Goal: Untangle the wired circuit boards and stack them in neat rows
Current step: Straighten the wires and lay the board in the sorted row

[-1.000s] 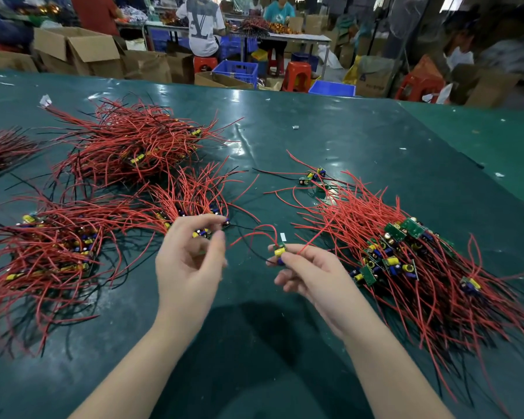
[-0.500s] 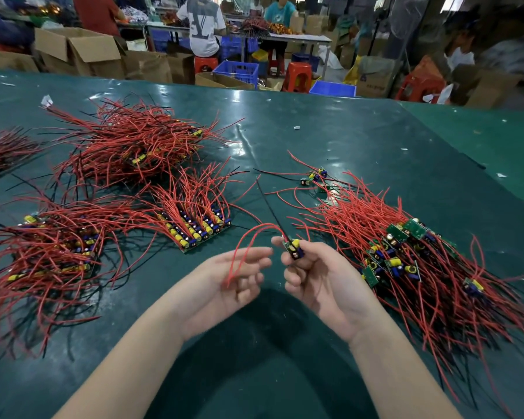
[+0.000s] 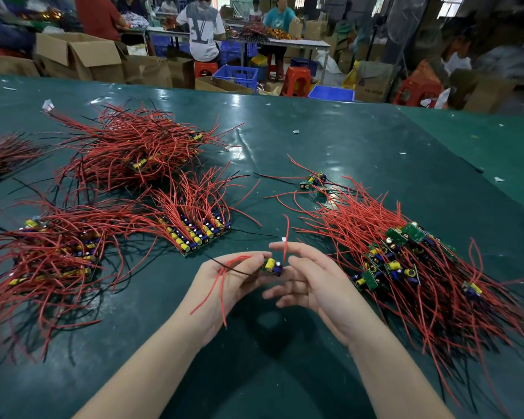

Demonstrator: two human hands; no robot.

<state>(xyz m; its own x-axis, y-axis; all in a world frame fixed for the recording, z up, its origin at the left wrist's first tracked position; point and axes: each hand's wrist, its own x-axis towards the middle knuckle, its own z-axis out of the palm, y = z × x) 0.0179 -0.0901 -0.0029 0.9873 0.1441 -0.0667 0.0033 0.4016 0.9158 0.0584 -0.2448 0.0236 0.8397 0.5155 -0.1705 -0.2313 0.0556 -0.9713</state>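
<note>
A small green circuit board (image 3: 271,265) with a yellow and a blue capacitor sits between my two hands above the table. My left hand (image 3: 224,285) holds it at the fingertips, and its red and black wires trail across that palm. My right hand (image 3: 312,279) pinches one red wire that stands up beside the board. A neat row of boards (image 3: 200,237) lies just left of my hands, wires fanned away from me. A tangled pile of wired boards (image 3: 406,267) lies to the right.
More red-wire heaps lie at the left (image 3: 58,258), back left (image 3: 139,146) and far left edge (image 3: 0,158). Two or three loose boards (image 3: 312,179) lie beyond the right pile. The green table (image 3: 315,131) runs far back; people, boxes and stools stand behind it.
The board has passed from my right hand's grip to the fingertips of my left hand. Its wires now drape over my left palm, and my right hand holds one upright red wire.
</note>
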